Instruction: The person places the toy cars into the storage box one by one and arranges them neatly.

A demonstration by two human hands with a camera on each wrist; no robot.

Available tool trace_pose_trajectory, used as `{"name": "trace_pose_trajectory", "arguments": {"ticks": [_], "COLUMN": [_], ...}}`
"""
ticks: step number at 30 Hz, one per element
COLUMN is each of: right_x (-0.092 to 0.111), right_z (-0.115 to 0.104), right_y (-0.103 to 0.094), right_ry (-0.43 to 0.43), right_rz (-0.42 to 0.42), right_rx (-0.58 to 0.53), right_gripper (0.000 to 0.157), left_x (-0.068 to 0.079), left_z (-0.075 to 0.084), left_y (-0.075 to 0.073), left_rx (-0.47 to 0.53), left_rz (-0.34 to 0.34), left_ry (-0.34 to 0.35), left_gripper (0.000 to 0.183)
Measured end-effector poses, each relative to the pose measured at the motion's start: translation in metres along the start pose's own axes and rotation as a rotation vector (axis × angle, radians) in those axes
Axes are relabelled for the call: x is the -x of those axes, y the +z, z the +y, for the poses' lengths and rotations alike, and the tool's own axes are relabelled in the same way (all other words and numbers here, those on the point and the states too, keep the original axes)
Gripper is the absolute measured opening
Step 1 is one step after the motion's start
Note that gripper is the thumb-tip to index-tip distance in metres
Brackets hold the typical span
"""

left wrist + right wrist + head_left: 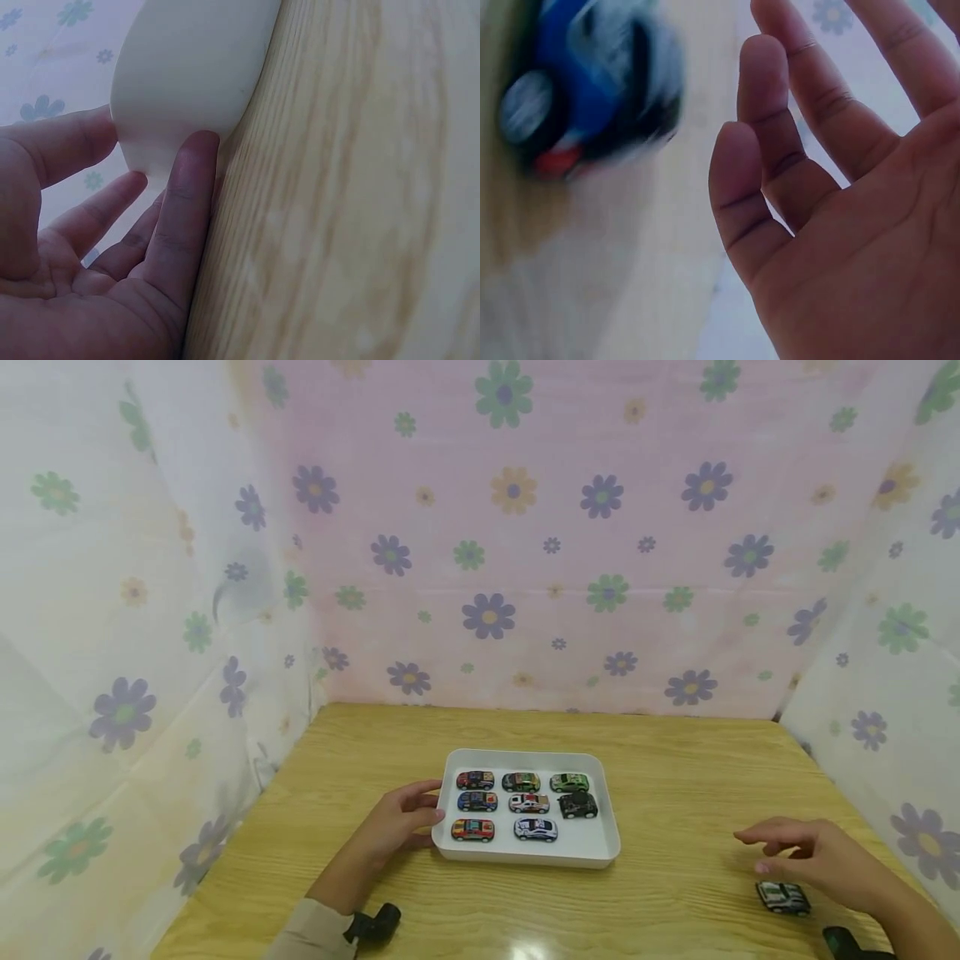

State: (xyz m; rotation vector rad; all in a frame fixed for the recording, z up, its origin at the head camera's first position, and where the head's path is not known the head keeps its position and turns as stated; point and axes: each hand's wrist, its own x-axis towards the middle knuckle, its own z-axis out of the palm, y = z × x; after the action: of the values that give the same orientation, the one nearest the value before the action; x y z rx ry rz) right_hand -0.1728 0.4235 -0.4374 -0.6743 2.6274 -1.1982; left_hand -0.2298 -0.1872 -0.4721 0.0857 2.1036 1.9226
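Observation:
My left hand (401, 822) is at the left end of a white tray (525, 859), its thumb on the rim and fingers against the outer wall. In the left wrist view, fingertips (199, 154) press the tray's pale wall (187, 67). Several toy cars stand in rows inside, among them a red-orange one (472, 831), a white-blue one (536, 830) and a black one (578, 805). Over at the right, my right hand (825, 860) hovers beside a toy car (783, 898) with loosely bent fingers, holding nothing. That car (592, 82) looks blue-sided and blurred in the right wrist view, apart from the fingers.
Everything stands on a wood-grain table (675, 793). Flower-printed cloth (525, 552) hangs behind the table and along both sides. Dark wrist mounts (375, 924) show near both wrists.

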Motion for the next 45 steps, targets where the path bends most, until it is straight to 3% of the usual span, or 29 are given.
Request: {"name": "trace_pose_trajectory", "arguments": {"ticks": [4,12,21,28,36,45], "right_x": [0.011,0.028,0.037,0.038,0.035,0.026], "right_z": [0.013,0.031,0.04,0.041,0.041,0.038], "right_y": [0.0,-0.001,-0.006,-0.007,-0.007,-0.005], "right_ry": [0.052,0.057,0.116,0.151,0.24,0.187], "right_rz": [-0.033,-0.068,-0.14,-0.143,-0.09,-0.034], "right_rx": [-0.035,-0.131,-0.204,-0.253,-0.109,0.012], "right_gripper": [0.033,0.03,0.034,0.033,0.032,0.032], "left_x": [-0.002,-0.003,-0.001,-0.002,-0.004,-0.004], "left_z": [-0.003,-0.002,-0.001,-0.001,-0.004,-0.004], "left_y": [-0.002,-0.001,-0.001,-0.001,-0.002,-0.002], "left_rx": [0.017,0.013,-0.008,-0.012,0.012,0.015], "left_rz": [-0.001,0.005,-0.015,-0.019,-0.013,-0.016], "left_ry": [-0.004,0.007,0.007,0.014,-0.004,0.0], "left_gripper": [0.058,0.058,0.058,0.057,0.059,0.061]}}
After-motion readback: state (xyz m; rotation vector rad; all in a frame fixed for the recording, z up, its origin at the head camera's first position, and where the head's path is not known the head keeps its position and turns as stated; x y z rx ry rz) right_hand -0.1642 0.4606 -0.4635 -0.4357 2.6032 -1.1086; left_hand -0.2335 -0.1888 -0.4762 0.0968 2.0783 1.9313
